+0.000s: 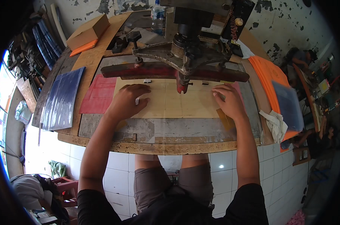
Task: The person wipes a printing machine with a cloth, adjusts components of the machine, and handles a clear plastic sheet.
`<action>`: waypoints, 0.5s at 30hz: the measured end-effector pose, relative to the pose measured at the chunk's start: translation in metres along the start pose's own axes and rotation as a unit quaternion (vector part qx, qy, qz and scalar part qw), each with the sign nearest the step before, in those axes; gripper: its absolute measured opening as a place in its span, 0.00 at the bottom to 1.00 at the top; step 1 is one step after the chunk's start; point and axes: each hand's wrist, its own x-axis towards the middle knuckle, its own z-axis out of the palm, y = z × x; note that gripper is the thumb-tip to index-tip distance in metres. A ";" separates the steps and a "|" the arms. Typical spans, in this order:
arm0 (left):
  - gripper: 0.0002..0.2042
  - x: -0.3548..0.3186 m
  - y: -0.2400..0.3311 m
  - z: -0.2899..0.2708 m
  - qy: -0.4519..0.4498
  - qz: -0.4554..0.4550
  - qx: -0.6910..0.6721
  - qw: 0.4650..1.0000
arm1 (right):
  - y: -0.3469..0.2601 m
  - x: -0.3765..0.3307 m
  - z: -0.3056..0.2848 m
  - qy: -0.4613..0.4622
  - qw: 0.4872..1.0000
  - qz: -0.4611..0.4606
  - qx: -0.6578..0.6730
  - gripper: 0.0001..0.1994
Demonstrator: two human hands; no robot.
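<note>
My left hand rests near the left side of a pale yellow sheet, its thumb apart from the fingers. At that sheet's right side my right hand lies with fingers bent and thumb apart. Neither hand visibly grips anything. A clear film seems to lie over the yellow sheet and reach toward the table's front edge; its outline is faint. Small blocks, one light and one dark, sit near the yellow sheet's far edge. Red sheet shows beside my left hand.
A heavy press with a red bar hangs just beyond my hands. Clear plastic sheets lie at left, below a cardboard box. Orange folders and a white cloth are at right. Other people work at far right.
</note>
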 end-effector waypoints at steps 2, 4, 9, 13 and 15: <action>0.18 -0.001 0.000 0.000 -0.002 -0.001 0.001 1.000 | -0.001 0.000 0.001 -0.010 1.000 -0.003 -0.004 0.09; 0.18 0.000 -0.002 0.001 -0.003 -0.001 0.001 1.000 | 0.000 0.000 0.001 -0.010 1.000 -0.005 -0.003 0.09; 0.18 0.001 0.000 -0.001 -0.007 -0.001 -0.002 1.000 | 0.003 0.000 0.001 -0.005 1.000 -0.005 0.006 0.09; 0.17 0.001 -0.002 -0.002 -0.010 -0.006 -0.009 1.000 | 0.002 0.001 -0.003 -0.001 1.000 0.008 -0.008 0.08; 0.17 0.001 -0.002 -0.002 -0.008 -0.001 -0.009 1.000 | 0.004 0.001 -0.005 0.002 1.000 0.016 -0.017 0.07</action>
